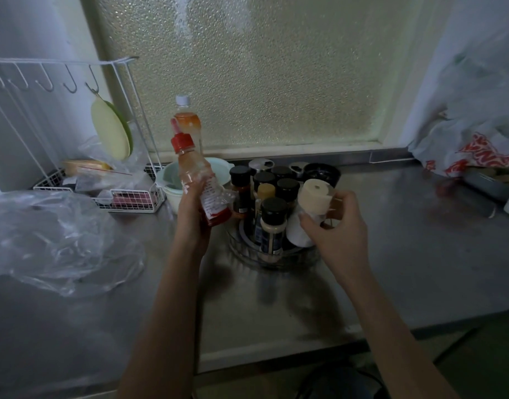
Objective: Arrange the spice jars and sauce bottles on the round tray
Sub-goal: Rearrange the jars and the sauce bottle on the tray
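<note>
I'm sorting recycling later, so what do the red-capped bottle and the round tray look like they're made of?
Red-capped bottle: likely clear plastic; its contents show through, and a crinkly label wrap covers it. Round tray: clear ribbed wall, probably glossy plastic, possibly glass.

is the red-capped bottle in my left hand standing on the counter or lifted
Lifted. The left hand grips the red-capped bottle by its lower half, tilted, its base above the counter beside the round tray.
</note>
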The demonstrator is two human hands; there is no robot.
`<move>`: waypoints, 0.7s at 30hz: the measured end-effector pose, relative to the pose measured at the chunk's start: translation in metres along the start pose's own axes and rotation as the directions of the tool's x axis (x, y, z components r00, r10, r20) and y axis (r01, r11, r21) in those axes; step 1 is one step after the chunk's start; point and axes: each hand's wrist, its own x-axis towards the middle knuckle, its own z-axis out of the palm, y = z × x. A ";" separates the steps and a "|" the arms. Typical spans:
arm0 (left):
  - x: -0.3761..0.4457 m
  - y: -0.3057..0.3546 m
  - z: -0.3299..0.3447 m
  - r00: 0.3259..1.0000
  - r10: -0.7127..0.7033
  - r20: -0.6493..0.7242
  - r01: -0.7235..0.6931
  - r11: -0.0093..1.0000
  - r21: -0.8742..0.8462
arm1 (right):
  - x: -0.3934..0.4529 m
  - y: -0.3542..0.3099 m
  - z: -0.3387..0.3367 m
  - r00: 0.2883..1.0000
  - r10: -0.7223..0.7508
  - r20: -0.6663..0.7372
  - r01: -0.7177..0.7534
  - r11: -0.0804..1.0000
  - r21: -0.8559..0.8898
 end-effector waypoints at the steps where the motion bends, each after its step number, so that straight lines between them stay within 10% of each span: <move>1: -0.001 0.001 0.000 1.000 -0.007 0.002 0.007 1.000 -0.024 | 0.000 -0.002 0.000 1.000 0.000 -0.003 0.000 1.000 0.008; 6: -0.001 0.002 -0.001 1.000 -0.024 0.016 0.025 0.996 -0.091 | 0.007 -0.026 -0.006 0.986 -0.012 -0.164 0.039 0.987 0.158; 21: 0.028 -0.005 0.018 0.962 -0.213 0.173 0.141 0.925 0.354 | 0.042 -0.040 -0.005 0.997 0.028 -0.076 -0.001 0.942 0.335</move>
